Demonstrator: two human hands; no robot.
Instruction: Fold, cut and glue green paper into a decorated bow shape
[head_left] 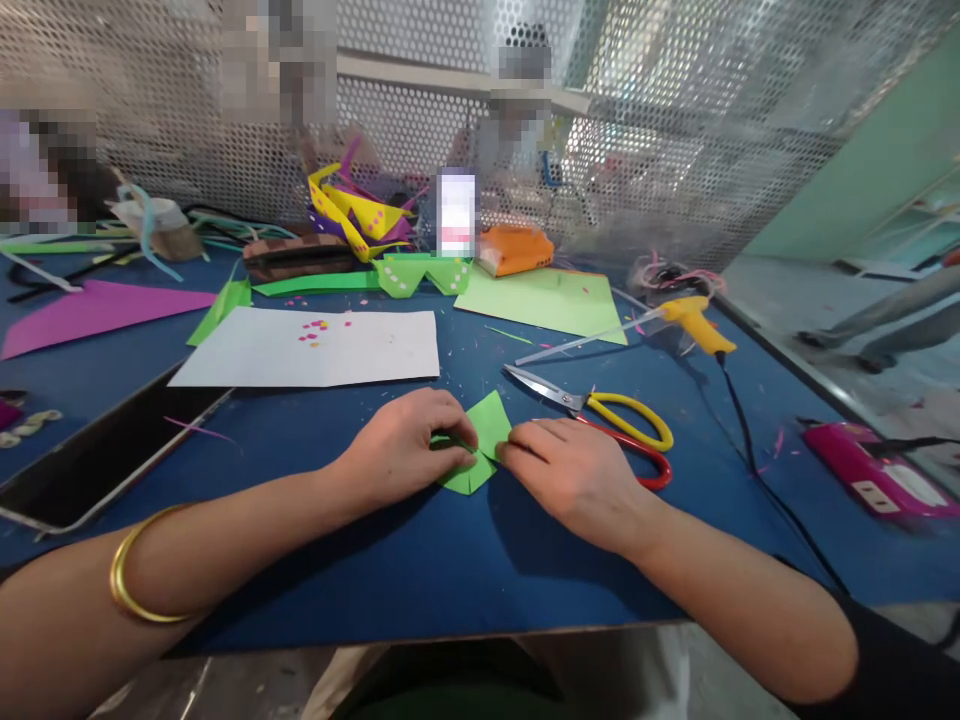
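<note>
small folded bright-green paper piece (491,425) on the blue tabletop (420,590), left of the metal scissors with yellow and red handles (568,397), nearer the person than their tips. looks light, fairly crisp, easily creased or torn; edges probably the best hold. left hand (409,445): thumb and fingers pinching its left edge. right hand (581,475): palm down beside the scissors, fingers bent, tips at paper's right edge; thumb hidden, cannot tell if gripping.
</note>
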